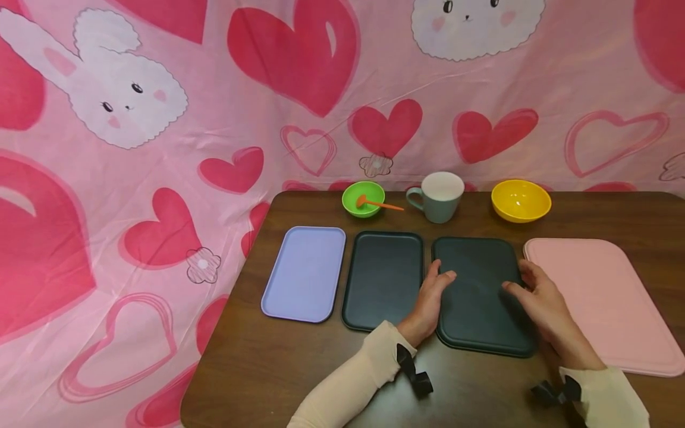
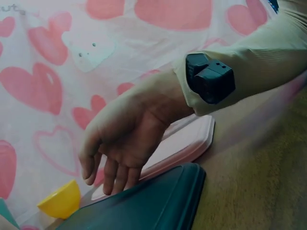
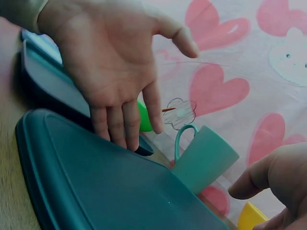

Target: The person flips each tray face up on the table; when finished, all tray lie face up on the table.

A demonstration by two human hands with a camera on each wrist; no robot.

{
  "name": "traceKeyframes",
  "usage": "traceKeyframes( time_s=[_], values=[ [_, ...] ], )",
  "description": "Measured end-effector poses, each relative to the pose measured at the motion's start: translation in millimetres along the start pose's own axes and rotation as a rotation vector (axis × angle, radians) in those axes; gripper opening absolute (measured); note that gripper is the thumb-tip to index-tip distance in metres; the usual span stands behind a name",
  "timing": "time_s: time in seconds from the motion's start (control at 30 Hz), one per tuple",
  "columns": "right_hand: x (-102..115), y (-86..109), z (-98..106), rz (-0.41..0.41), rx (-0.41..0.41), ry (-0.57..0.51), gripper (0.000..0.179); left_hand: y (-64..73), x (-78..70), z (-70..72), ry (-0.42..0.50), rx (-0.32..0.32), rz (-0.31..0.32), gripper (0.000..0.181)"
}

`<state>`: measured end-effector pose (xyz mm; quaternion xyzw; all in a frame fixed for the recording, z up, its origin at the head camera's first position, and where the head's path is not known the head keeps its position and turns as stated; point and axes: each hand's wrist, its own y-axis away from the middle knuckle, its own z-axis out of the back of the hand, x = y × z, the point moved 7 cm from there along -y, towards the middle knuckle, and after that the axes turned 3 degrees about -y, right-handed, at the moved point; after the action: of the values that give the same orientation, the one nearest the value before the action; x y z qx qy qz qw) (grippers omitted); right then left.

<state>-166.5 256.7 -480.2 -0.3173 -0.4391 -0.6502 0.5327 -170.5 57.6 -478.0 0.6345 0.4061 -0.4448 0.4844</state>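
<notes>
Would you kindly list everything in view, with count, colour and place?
Backdrop: 1, pink with hearts, behind table
Table: 1, brown, under everything
Green bowl: 1, bright green, back row, left
Spoon: 1, orange, in that bowl
Mug: 1, grey-green, white inside, back row, middle
Yellow bowl: 1, yellow, back row, right
Small tray: 1, lavender, front row, far left
Rimmed tray: 1, dark, beside it
Dark green tray: 1, dark green, between the hands
Pink tray: 1, pink, far right
Wrist devices: 2, black, one per wrist
Sleeves: 2, cream, forearms
Left hand: 1, bare, dark green tray's left edge
Right hand: 1, bare, its right edge
</notes>
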Motion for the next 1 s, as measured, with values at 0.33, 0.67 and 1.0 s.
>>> traceKeyframes(
  time_s=[0.33,0.67,1.0],
  values=[
    [2,1.8,6,-0.007,-0.02,-0.051,0.078,-1.0,-3.5,-0.2,0.245,0.029,-0.042,0.074],
    [-9,0.4,10,-0.091,-0.082,-0.294,0.073,-0.3,-7.6,0.8,0.305,0.031,-0.061,0.071],
    [-13,1.6,14,-0.036,-0.067,-0.616,0.055,-0.9,-10.7,5.8,0.325,0.014,-0.072,0.071]
  ],
)
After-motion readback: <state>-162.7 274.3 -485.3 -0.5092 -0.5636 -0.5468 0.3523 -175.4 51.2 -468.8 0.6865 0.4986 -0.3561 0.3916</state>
